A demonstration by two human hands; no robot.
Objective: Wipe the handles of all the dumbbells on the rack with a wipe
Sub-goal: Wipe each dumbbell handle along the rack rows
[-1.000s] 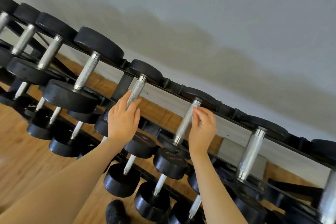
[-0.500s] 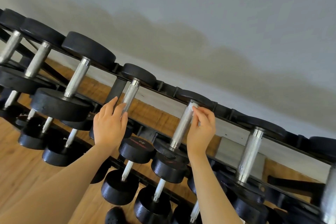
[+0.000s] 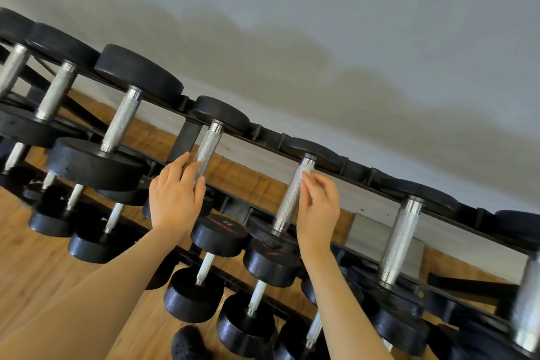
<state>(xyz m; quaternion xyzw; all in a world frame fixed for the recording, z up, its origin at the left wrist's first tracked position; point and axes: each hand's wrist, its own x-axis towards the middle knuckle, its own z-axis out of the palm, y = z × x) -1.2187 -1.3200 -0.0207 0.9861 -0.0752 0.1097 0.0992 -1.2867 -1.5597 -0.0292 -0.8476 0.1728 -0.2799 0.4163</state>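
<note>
While hands (image 3: 175, 199) work, dumbbells (image 3: 96, 166) (black) crowd around.

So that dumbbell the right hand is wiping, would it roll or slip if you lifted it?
The dumbbell probably feels heavy for its size, given its thick black ends. Its handle looks knurled, so the right hand should grip it without slipping. The round ends would likely roll on a flat floor, but the rack seems to cradle them.

R hand (image 3: 317, 207) presses wipe (image 3: 307, 170) (white) on handle (image 3: 292, 194).
</note>
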